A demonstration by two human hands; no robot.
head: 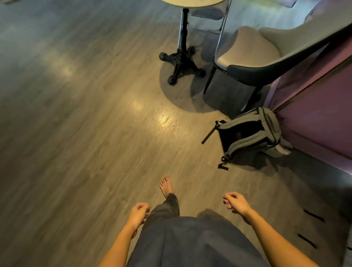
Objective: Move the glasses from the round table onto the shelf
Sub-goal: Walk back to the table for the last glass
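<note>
The round table [190, 2] shows only its near rim at the top of the view, on a black pedestal base [182, 61]. No glasses and no shelf are in sight. My left hand [137, 213] hangs low beside my left leg, fingers loosely curled, holding nothing. My right hand [236, 203] is out to the right at the same height, fingers loosely curled and empty. Both hands are far from the table, with wooden floor between. One bare foot [166, 186] is stepped forward.
A grey and black chair [247, 55] stands right of the table base. A grey backpack [251, 133] lies on the floor against a purple wall or counter [314, 118] on the right. A metal-framed mesh chair [207, 13] is behind the table. Wooden floor [76, 114] spreads to the left.
</note>
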